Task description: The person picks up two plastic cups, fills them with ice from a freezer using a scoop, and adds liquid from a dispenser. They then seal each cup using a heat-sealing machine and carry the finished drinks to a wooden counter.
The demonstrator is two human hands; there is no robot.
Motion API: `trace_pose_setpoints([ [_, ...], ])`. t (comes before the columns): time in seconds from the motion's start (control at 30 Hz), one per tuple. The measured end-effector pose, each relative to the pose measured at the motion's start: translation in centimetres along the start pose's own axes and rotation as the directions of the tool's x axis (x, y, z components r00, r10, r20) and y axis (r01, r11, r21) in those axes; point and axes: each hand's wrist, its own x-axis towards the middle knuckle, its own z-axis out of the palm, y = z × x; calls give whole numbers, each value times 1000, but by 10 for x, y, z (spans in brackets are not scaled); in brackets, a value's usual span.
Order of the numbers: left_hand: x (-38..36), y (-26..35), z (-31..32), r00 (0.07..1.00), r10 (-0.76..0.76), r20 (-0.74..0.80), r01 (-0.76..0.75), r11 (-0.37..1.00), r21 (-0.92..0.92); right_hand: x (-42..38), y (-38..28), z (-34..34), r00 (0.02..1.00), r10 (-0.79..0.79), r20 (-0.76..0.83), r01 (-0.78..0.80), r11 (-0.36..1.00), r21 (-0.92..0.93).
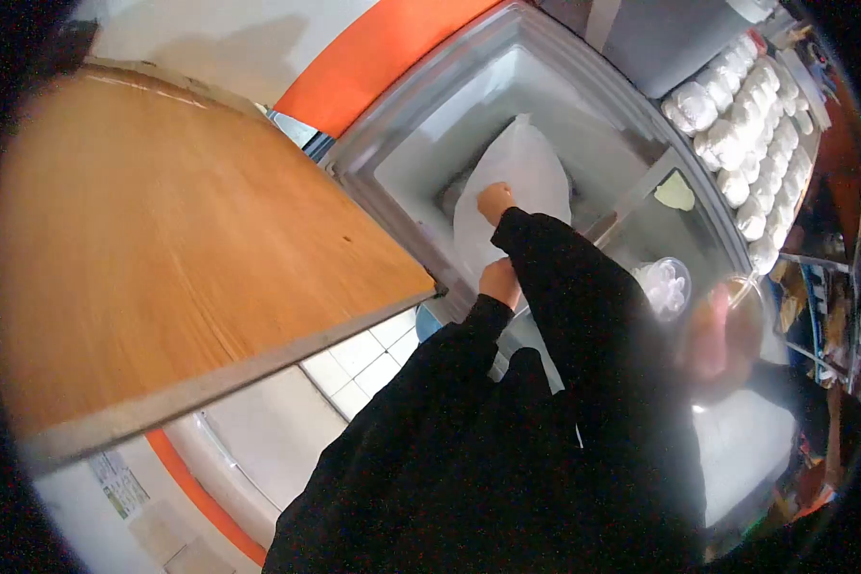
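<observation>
A white, translucent plastic bag point(526, 167) stands full and rounded inside a grey open bin with a pale interior. My right hand point(496, 203), in a black sleeve, is closed in a fist on the front of the bag and grips its plastic. Just below it my left hand point(500, 281) is closed at the bag's lower edge, where part of the plastic is hidden by the hand and sleeve. Fine details of the fingers are too small to tell.
A wooden board point(191, 258) fills the left side. The bin's grey rim point(584, 57) surrounds the bag. White wrapped items point(746, 134) stand in rows at upper right. A clear cup point(665, 287) and a blurred round container point(727, 335) are at right.
</observation>
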Motion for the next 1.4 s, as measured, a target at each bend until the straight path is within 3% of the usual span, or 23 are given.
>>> trace_pose_setpoints([
  [0.03,4,-26,26,997,81,11,-81,994,77,4,7,8,1000,-3,-6,3,1000,-4],
  [0.1,1,-19,22,999,32,23,-33,998,45,11,15,24,961,-46,-272,82,989,122],
  [0.13,3,-14,17,999,-2,38,2,1000,18,12,24,11,960,-44,-278,80,990,119],
  [0.2,1,-14,16,998,28,58,-32,996,78,-1,42,-28,975,-206,-82,216,964,153],
  [0.3,4,-19,25,995,99,0,-98,992,76,-1,30,-5,995,-84,-53,96,945,313],
  [0.33,5,-14,21,999,50,3,-50,994,100,2,23,9,986,-157,-60,168,936,309],
  [0.4,2,-11,19,1000,-8,7,7,992,126,16,7,57,954,-110,-278,175,960,218],
  [0.43,7,-12,21,1000,17,-15,-15,990,137,22,19,40,950,-111,-290,177,961,212],
  [0.5,4,-22,24,999,31,44,-34,997,71,4,38,-8,959,-280,-51,283,919,274],
  [0.53,8,-22,25,998,37,42,-39,997,68,2,45,-11,960,-275,-50,279,922,268],
  [0.63,4,-22,27,998,60,37,-62,995,79,-6,48,-13,814,-578,48,569,812,132],
  [0.77,4,-21,25,997,60,45,-63,996,60,-6,51,0,819,-574,14,569,813,123],
  [0.83,1,-20,23,999,51,10,-51,996,79,-8,54,0,867,-490,-92,498,843,205],
  [0.97,-1,-17,20,999,47,9,-47,995,86,-20,69,-15,887,-458,-57,459,861,219],
  [1.03,0,-17,19,999,34,-2,-33,992,122,-28,77,-25,890,-427,-162,453,869,198],
  [1.17,-1,-23,26,999,48,-20,-45,994,103,-45,96,-37,923,-372,-100,385,899,209],
  [1.23,-1,-25,28,997,60,-42,-57,996,76,-53,105,-41,963,-241,-120,266,921,285],
  [1.4,-2,-22,27,998,39,-40,-35,995,94,-68,126,-34,988,-147,-53,156,903,399],
])
